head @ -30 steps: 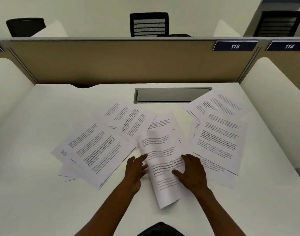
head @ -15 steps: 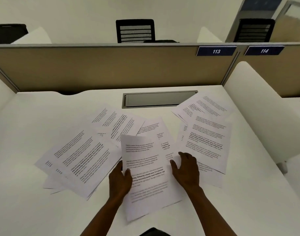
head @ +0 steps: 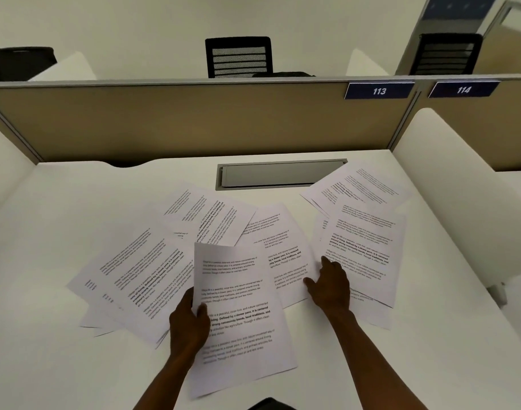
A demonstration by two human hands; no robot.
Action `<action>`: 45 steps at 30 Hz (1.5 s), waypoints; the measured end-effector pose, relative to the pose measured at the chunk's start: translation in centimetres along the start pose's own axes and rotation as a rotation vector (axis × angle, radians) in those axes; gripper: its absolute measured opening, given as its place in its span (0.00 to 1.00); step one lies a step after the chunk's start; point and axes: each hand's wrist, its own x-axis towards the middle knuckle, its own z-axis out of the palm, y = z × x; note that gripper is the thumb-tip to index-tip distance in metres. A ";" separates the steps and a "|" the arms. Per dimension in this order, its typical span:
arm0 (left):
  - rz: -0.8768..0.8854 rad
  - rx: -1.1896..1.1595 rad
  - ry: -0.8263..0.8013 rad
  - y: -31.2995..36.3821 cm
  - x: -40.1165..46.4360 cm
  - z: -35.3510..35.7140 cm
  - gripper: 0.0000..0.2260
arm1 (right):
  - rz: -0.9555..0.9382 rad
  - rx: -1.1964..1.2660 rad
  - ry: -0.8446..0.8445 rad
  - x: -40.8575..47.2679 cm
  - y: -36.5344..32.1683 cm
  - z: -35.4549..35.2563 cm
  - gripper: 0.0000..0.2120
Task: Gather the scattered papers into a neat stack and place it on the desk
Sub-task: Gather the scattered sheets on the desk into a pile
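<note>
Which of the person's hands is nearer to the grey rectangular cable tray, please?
Right. The right hand rests on papers below the grey rectangular cable tray; the left hand lies lower.

- A tan partition panel (head: 194, 122) with a grey top rail runs across the far edge of the workspace.
- A grey rectangular cable hatch (head: 280, 174) is set flush in the surface, near the far edge and right of centre.
- Two dark blue number plates hang on the partition at the far right: "113" (head: 379, 90) and, further right, "114" (head: 463, 89).
- White curved side dividers stand at the left (head: 2, 173) and the right (head: 448, 179).
- Beyond the partition, three black office chairs: far left (head: 21, 63), centre with a slatted mesh back (head: 239, 57), and far right (head: 447, 54).
</note>
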 end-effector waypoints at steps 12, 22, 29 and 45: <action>-0.035 -0.049 -0.009 -0.1 0.0 -0.1 0.25 | 0.046 0.505 -0.029 0.0 -0.4 -1.2 0.15; 0.004 -0.127 0.026 0.3 0.3 -0.6 0.33 | 0.002 0.843 0.236 -0.6 0.2 -6.2 0.18; 0.021 -0.177 -0.020 -0.1 0.6 -0.4 0.19 | 0.055 1.303 0.169 -1.4 0.7 -8.7 0.20; -0.040 -0.218 -0.057 -0.1 0.7 0.6 0.23 | -0.110 0.550 -0.169 -9.2 0.2 2.7 0.24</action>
